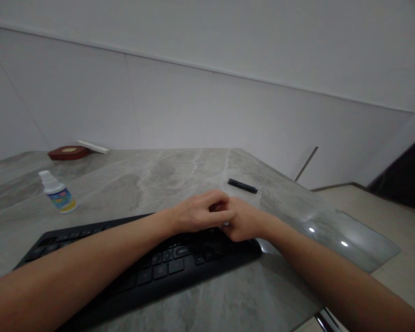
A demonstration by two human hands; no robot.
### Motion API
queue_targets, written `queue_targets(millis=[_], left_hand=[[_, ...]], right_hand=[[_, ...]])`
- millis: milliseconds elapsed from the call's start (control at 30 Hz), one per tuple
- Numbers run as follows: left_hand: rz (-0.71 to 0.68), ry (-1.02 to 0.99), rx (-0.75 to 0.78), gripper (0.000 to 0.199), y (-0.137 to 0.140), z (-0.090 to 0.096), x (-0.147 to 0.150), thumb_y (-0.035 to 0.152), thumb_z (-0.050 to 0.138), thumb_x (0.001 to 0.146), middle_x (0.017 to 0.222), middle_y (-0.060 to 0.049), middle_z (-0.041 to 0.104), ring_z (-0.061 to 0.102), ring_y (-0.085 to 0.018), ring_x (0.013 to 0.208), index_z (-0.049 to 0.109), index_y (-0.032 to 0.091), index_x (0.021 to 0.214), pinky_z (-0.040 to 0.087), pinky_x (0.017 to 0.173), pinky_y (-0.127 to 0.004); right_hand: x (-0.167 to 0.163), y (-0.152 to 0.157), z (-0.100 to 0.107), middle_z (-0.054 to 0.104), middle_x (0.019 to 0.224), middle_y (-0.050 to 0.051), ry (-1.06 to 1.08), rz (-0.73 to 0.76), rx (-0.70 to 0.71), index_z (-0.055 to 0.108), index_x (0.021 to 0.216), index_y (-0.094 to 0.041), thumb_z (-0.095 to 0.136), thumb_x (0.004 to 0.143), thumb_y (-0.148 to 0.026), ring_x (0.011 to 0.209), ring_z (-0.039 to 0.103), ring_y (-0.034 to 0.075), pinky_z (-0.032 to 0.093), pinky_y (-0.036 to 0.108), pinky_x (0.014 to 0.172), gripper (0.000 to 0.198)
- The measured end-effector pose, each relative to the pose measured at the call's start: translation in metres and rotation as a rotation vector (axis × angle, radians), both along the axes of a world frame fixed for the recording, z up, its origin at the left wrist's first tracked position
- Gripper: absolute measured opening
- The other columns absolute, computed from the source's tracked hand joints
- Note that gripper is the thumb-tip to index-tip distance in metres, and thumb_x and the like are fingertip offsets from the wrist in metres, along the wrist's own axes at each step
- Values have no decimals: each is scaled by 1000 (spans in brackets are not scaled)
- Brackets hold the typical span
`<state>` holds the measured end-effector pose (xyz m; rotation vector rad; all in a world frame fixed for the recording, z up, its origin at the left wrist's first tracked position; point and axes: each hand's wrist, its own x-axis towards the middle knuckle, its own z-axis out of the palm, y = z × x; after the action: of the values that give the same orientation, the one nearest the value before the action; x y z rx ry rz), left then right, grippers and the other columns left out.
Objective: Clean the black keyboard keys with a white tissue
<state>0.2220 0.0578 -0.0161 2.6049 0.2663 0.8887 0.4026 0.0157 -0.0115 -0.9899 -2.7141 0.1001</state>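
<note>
A black keyboard (169,265) lies at a slant on the grey marbled table, partly covered by my forearms. Over its right end, my left hand (198,213) and my right hand (244,219) meet and touch. The fingers of my left hand are bent, with their tips against my right hand. My right hand is closed, its fingers curled inward. A tiny whitish bit (225,223) shows between the fingers, too small and covered to name. Just beyond the hands lies a short, narrow black bar (242,186), apart from them.
A white spray bottle (58,192) with a colourful label stands at the left. Farther back, a reddish-brown wooden piece (69,152) lies beside a thin white strip (92,147) near the wall. The table (280,184) ends at an edge on the right, with floor beyond.
</note>
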Motion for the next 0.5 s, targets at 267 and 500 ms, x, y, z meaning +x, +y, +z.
queue_targets(millis=[267,500], left_hand=[[-86,17,91,18,6,-1,-3,31,48,94,93,-7,63,59,-18,81,58,16,93,51,75,-30],[-42,13,57,17,5,-2,-4,31,49,98,84,-1,64,61,-14,72,57,17,103,51,62,-23]], right_hand=[[-1,0,0,75,93,13,-90,-66,-14,70,79,-15,57,68,-11,87,68,27,54,37,76,18],[-1,0,1,74,101,14,-67,-23,-6,72,93,-14,57,69,-9,96,67,28,53,39,82,28]])
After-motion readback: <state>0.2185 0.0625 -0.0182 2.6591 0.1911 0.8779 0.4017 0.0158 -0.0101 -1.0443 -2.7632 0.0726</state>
